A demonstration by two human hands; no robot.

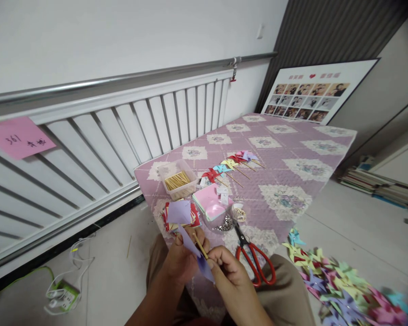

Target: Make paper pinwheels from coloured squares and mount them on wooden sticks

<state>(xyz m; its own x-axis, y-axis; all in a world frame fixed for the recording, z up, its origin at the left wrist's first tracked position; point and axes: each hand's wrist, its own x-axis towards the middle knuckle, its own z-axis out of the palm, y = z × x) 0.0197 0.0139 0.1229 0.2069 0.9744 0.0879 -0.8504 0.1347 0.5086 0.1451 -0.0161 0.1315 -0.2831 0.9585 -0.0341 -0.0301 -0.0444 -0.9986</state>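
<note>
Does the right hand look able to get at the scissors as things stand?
Probably yes: the scissors lie close beside the right hand with nothing visible between them, though that hand seems occupied gripping the stick.

Wall: plain white, meeting dark ribbed panelling at right
Radiator: white, slatted, below a metal pipe
Floor: pale tile, green-and-white power strip at left
Tablecloth: mauve, floral patches
Photo board: leaning before the panelling
</note>
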